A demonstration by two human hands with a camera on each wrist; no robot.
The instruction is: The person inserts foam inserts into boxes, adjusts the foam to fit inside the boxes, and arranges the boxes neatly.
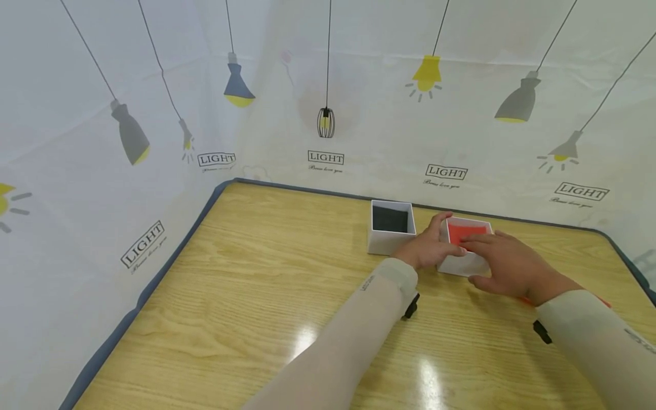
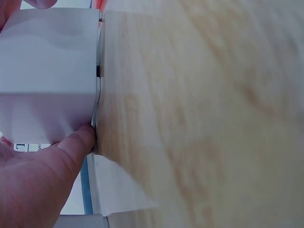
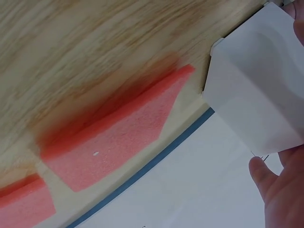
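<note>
A white open-topped box stands on the table with a red foam-like piece inside it. My left hand grips its left side, the thumb at the near rim and a finger at the far corner. In the left wrist view a fingertip lies against the lower edge of the box. From the right, my right hand reaches over the rim with extended fingers on the red piece. Its thumb points toward the box's front. The right wrist view shows the box's outer walls.
Left of the hands stands a second white box holding a dark piece. Beside the right arm, a thick red piece and another red piece lie on the wooden table. A printed white curtain borders the table.
</note>
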